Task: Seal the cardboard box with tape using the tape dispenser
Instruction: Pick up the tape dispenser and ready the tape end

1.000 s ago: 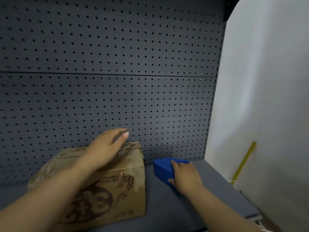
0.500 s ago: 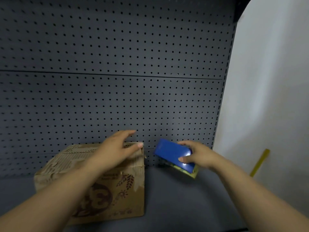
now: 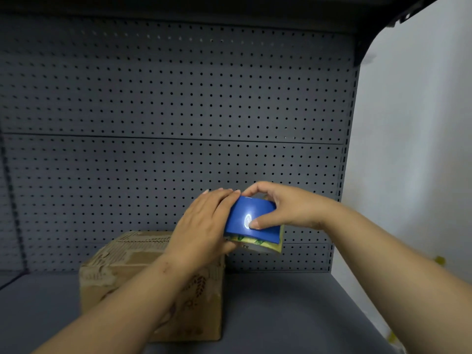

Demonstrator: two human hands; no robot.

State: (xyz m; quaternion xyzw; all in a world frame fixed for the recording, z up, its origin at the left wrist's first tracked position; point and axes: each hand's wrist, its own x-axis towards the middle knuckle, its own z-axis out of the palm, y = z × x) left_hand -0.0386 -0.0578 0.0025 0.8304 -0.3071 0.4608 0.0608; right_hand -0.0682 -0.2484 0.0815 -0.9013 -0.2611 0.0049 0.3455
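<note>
A worn printed cardboard box (image 3: 122, 261) stands on the grey shelf (image 3: 281, 310), left of centre, its top flaps down. Above its right rear corner I hold the blue tape dispenser (image 3: 252, 218) in the air with both hands; a yellowish roll of tape (image 3: 258, 245) shows under its blue cover. My right hand (image 3: 288, 208) grips it from the right, thumb on the front face and fingers over the top. My left hand (image 3: 204, 226) wraps its left end. My left forearm crosses in front of the box and hides part of it.
A dark grey pegboard panel (image 3: 178, 111) forms the back of the shelf unit, with an upper shelf overhead. A white wall (image 3: 413, 149) borders the right side. Bits of something yellow (image 3: 439, 260) show at the right edge.
My right hand lifted the blue dispenser off the shelf and carried it up and left. My left hand left the box top and took hold of the dispenser's left end.
</note>
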